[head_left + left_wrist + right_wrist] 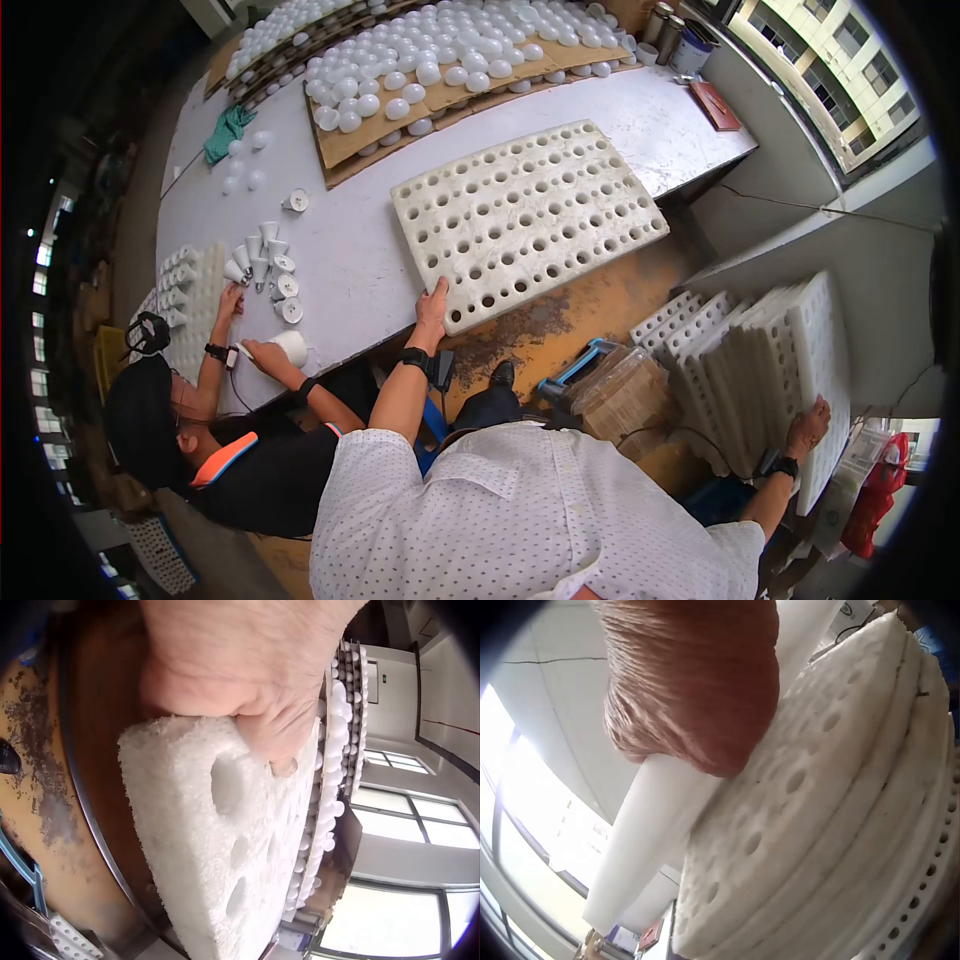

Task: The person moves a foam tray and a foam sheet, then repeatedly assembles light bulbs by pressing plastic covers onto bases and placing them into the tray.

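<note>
A white foam board with rows of round holes (530,215) lies on the table, its near edge out over the side. My left hand (431,312) grips this board at its near left corner, thumb on the upper face beside a hole. In the left wrist view the thick grainy edge of the foam board (187,847) runs down from the hand (240,667). At the lower right my right hand (808,430) holds the outermost foam board (825,370) of an upright stack. The right wrist view has the hand (697,682) over that smooth white board (649,832), fingertips hidden.
Several foam boards (760,370) lean together beside a blue-handled crate (580,368). White domes cover cardboard (440,95) at the table's back. Left of me another person (250,470) handles white lamp bases (262,250). A window (830,70) is at the right.
</note>
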`<state>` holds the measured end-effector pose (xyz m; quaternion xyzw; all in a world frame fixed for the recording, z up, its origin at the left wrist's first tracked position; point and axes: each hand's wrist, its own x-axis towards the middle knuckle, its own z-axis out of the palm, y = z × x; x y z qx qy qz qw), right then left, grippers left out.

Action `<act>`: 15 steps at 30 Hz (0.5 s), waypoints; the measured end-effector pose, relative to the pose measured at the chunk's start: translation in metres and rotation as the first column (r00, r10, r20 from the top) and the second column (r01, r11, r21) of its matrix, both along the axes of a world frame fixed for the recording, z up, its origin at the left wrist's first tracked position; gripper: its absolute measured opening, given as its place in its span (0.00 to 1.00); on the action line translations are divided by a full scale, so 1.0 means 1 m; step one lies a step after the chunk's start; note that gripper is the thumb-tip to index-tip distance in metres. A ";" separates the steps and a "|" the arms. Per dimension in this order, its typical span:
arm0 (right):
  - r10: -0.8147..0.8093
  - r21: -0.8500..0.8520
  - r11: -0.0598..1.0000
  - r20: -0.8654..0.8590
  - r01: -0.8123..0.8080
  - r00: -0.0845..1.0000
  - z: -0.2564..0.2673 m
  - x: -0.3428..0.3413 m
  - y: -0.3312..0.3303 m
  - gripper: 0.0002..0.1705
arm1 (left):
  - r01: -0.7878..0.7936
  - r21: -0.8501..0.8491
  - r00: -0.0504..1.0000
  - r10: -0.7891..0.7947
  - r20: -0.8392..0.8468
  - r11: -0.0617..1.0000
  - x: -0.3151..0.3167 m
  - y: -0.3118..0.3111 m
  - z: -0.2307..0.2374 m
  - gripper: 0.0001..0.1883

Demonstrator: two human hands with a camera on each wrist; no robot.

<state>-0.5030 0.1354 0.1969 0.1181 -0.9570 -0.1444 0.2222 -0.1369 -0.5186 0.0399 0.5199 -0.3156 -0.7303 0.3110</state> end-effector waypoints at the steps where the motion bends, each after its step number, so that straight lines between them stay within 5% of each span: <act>1: 0.004 0.011 1.000 0.007 -0.004 1.000 0.008 0.000 -0.007 0.31 | -0.006 -0.020 1.000 0.006 0.016 1.000 -0.001 -0.006 -0.011 0.24; 4: 0.171 0.103 0.984 -0.346 -0.144 0.923 0.046 0.013 -0.049 0.24 | 0.077 0.012 0.995 -0.077 0.065 0.997 -0.008 -0.025 -0.028 0.29; 10: 0.329 -0.034 0.911 -0.540 -0.411 0.775 0.088 0.036 -0.152 0.26 | 0.090 0.008 0.974 -0.090 0.208 0.996 -0.027 -0.045 -0.003 0.27; 13: 0.305 -0.010 0.918 -0.621 -0.396 0.722 0.118 0.037 -0.174 0.23 | 0.140 -0.005 0.989 -0.140 0.053 0.990 -0.020 -0.053 -0.013 0.26; 15: 0.214 -0.035 0.947 -0.675 -0.320 0.706 0.133 0.030 -0.164 0.23 | 0.203 -0.036 0.974 -0.198 0.107 0.979 -0.019 -0.057 0.004 0.26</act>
